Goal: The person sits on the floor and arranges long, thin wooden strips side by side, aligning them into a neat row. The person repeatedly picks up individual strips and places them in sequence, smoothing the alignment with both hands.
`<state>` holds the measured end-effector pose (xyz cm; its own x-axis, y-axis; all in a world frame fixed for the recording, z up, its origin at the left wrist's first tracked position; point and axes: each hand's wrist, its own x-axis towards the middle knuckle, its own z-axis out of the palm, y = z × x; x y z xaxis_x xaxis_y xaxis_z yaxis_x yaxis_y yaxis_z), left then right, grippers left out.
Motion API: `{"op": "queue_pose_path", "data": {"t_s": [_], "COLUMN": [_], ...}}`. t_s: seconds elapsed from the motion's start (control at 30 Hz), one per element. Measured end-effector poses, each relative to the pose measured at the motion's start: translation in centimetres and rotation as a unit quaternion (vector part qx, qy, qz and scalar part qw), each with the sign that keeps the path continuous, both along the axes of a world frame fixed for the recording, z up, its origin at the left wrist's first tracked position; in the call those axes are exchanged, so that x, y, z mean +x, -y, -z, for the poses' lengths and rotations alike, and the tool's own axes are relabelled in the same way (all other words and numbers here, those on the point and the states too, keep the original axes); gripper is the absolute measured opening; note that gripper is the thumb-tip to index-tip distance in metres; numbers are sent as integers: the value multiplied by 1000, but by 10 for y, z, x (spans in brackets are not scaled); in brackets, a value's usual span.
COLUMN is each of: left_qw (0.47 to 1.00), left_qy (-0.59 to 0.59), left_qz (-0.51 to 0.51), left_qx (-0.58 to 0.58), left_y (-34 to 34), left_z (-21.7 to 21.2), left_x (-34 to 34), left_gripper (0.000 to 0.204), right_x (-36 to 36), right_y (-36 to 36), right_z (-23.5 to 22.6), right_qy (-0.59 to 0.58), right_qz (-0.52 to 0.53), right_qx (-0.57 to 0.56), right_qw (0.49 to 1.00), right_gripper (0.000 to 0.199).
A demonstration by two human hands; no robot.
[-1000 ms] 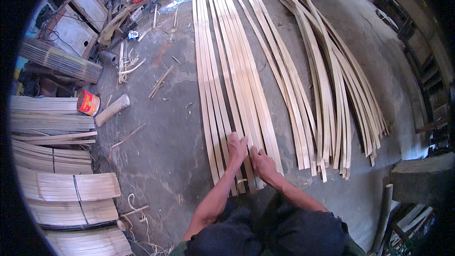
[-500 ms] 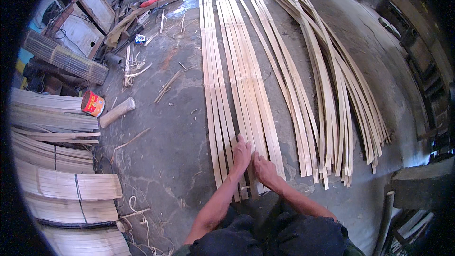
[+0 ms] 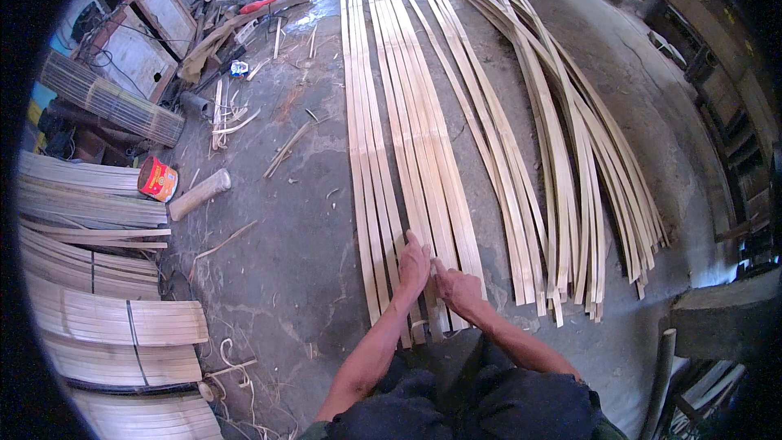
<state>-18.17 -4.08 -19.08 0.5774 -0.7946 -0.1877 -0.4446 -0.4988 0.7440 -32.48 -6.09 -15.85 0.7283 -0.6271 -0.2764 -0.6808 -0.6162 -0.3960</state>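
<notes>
Left hand, right hand: part-curled on long, pale, flat wooden strips, grip unclear | red-and-yellow cylindrical tub: open-topped (contents indiscernible)

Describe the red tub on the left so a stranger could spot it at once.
Look to the picture's left edge, where bundles of pale slats line up. Beside the upper ones lies a short, thick wooden cylinder. The red tub is just above-left of it, its round, bright red side standing out against bare wood.
</notes>
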Motion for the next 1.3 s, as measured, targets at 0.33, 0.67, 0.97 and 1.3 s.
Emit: {"op": "queue_pose_path", "data": {"t_s": [0.33,0.67,0.97,1.3], "left_qw": [998,985,988,995], "left_qy": [-14,-36,24,-9], "left_qz": [-41,-110,-94,-48], "left_qx": [-40,-128,-122,-84], "left_y": [-9,-8,-17,-25], "left_z": [16,-15,-27,-10], "left_x": [6,-8,14,22], "left_gripper": [69,58,53,55], "right_x": [-92,-107,-117,-122], "right_y": [60,67,66,62], "right_z": [7,4,13,4], "right_qy": [59,20,23,38], "right_qz": [222,226,260,278], "right_qx": [-197,-160,-214,-167], "right_qw": [953,961,941,945], "right_gripper": [52,39,44,58]}}
